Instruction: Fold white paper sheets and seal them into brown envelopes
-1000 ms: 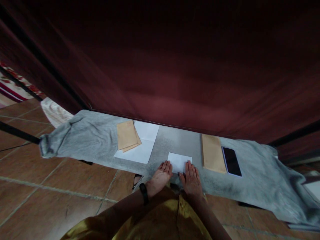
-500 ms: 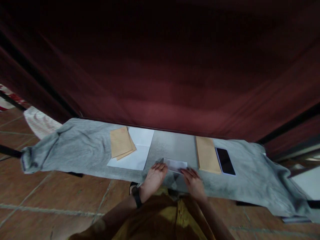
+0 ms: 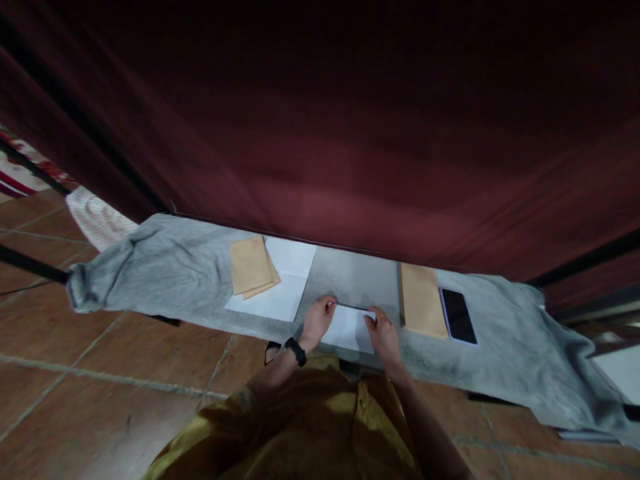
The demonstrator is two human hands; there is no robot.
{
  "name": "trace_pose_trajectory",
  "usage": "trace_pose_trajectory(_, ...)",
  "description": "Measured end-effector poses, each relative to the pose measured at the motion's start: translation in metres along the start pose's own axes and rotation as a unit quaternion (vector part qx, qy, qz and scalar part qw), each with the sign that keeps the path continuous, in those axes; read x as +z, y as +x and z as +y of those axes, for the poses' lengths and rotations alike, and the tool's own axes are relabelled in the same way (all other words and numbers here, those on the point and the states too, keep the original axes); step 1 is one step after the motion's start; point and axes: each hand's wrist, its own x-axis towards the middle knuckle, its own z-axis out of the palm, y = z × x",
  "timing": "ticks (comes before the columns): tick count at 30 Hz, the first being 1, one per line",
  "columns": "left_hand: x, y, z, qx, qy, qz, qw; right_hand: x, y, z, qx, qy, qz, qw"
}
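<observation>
A folded sheet of white paper [image 3: 349, 329] lies near the front edge of the cloth-covered surface, in front of my body. My left hand [image 3: 319, 321] pinches its far left corner, a dark watch [image 3: 296, 351] on that wrist. At the far right corner, my right hand [image 3: 384, 335] grips the sheet between thumb and fingers. To the left, two brown envelopes [image 3: 251, 267] overlap on top of a larger white paper [image 3: 283, 297] with a crease across it. On the right a stack of brown envelopes [image 3: 423, 303] lies beside a phone [image 3: 459, 316] with a dark screen.
A grey cloth [image 3: 165, 270] covers the long, narrow surface, bunched at both ends. Behind it hangs a dark red curtain [image 3: 340, 200]. Tiled floor [image 3: 125, 393] shows below, and a black bar [image 3: 33, 263] stands at the left end.
Both hands have gone from lying flat on a narrow strip of folded paper to pinching its far corners. More of the white sheet now shows toward my body. The camera view has shifted slightly.
</observation>
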Motion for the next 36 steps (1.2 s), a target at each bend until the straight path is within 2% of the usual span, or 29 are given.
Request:
trace_pose_trajectory(3, 0.004, -0.009, 0.001, 0.022, 0.061, 0.016, 0.998, 0.007, -0.005, 0.001, -0.035, -0.064, 0.023, 0.997)
trace_pose_trajectory(8, 0.024, -0.039, 0.002, 0.188, 0.22, 0.048, 0.956, 0.014, -0.012, -0.002, -0.065, -0.109, 0.073, 0.989)
trace_pose_trajectory(11, 0.038, -0.059, -0.003, 0.239, 0.257, 0.033, 0.936, 0.022, -0.019, -0.006, -0.128, -0.087, 0.05, 0.987)
trace_pose_trajectory(13, 0.041, -0.067, -0.008, 0.245, 0.275, 0.023, 0.929, 0.026, -0.025, -0.007, -0.167, -0.09, 0.018, 0.982)
trace_pose_trajectory(15, 0.037, -0.07, -0.014, 0.244, 0.288, 0.014, 0.926, 0.028, -0.029, -0.006, -0.175, -0.117, 0.001, 0.978)
trace_pose_trajectory(21, 0.016, -0.071, -0.033, 0.239, 0.318, 0.017, 0.917, 0.027, -0.036, 0.002, -0.129, -0.156, 0.017, 0.979)
trace_pose_trajectory(26, 0.008, -0.072, -0.04, 0.247, 0.323, 0.013, 0.913, 0.029, -0.039, 0.008, -0.119, -0.15, 0.034, 0.981)
trace_pose_trajectory(31, -0.001, -0.064, -0.044, 0.278, 0.312, -0.034, 0.908, 0.022, -0.027, 0.012, -0.131, -0.115, 0.031, 0.984)
trace_pose_trajectory(36, -0.004, -0.064, -0.041, 0.272, 0.29, -0.056, 0.916, 0.016, -0.005, 0.014, -0.098, -0.109, 0.026, 0.989)
